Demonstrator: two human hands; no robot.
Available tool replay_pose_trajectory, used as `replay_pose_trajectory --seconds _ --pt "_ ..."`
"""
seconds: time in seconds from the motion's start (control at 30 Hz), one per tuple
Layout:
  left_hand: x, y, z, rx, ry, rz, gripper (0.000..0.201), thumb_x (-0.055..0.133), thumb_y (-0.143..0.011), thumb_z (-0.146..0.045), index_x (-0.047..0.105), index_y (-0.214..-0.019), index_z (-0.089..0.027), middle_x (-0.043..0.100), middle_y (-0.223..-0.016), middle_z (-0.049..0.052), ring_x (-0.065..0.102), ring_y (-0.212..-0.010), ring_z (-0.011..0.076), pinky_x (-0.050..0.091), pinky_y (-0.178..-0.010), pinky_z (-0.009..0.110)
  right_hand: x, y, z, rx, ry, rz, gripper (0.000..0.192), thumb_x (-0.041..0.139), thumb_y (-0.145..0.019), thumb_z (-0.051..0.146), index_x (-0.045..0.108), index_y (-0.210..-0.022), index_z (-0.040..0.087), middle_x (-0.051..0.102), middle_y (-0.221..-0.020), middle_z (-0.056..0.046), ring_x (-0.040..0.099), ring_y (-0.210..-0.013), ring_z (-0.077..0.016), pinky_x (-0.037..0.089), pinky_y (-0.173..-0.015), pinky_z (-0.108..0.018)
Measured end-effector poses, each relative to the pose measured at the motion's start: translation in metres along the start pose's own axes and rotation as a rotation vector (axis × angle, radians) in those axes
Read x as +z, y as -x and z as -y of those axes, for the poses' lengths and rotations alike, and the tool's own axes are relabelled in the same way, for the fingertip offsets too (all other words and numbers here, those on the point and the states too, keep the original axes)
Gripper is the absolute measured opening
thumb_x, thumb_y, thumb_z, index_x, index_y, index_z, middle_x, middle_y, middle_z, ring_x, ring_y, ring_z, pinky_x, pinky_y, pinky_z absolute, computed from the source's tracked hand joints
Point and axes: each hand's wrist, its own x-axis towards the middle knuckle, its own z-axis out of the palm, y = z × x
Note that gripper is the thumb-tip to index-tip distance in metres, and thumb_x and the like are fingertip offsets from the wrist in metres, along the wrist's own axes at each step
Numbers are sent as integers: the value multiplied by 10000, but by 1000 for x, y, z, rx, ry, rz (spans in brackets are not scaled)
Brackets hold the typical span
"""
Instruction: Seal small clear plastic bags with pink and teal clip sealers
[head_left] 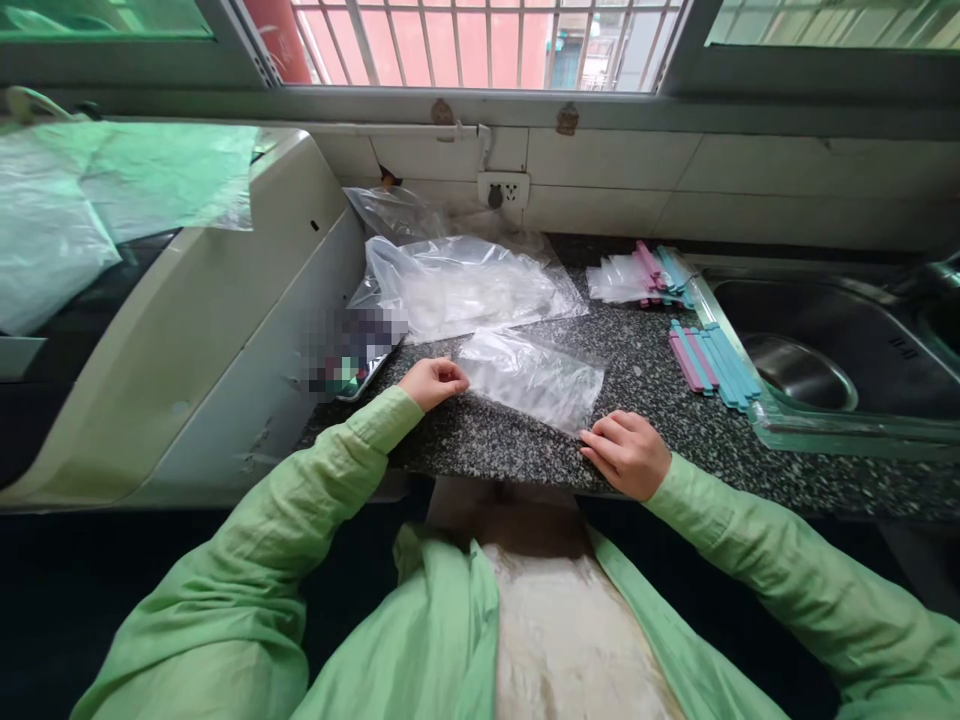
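Head view showed the left hand (433,381), fingers curled, pinching the left corner of a clear plastic bag (534,378) lying flat on the granite counter (660,400); the right hand (626,452) pressed its near-right corner. Light, limp, slippery film, probably best held by its edges.

Two hands (433,383) (626,452), one small clear bag (534,377), two piles of coloured sticks (712,365) (664,272), one sink (840,340).

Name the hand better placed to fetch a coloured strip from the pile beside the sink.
Right. The right hand lies nearer the strips; the left hand is across the clear bag.
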Motion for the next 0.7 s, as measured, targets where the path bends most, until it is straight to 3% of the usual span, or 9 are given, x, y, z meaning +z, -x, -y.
replay_pose_trajectory --seconds 0.23,0.5,0.7 --pt "-13 28 5 15 -30 35 258 673 -495 -363 594 -568 -129 559 -572 0 506 -582 108 418 -616 244 -4 -2 -2 -49 33 -24 131 535 -776 248 631 -763 159 585 -676 -38 445 -691 -145 319 -636 -294" --pt "2 33 8 142 -222 -1 265 629 -595 -327 673 -779 -141 545 -637 6 487 -622 110 418 -661 243 -5 -9 -11 109 -51 -64 115 535 -768 224 622 -756 151 610 -723 -51 484 -696 -143 374 -660 -287" --pt "7 40 7 282 -431 24 276 621 -627 -354 692 -821 -171 537 -634 21 479 -684 145 408 -691 271 -1 -2 -8 32 -104 -26 132 532 -772 249 622 -805 159 599 -729 -47 471 -698 -148 365 -659 -293"
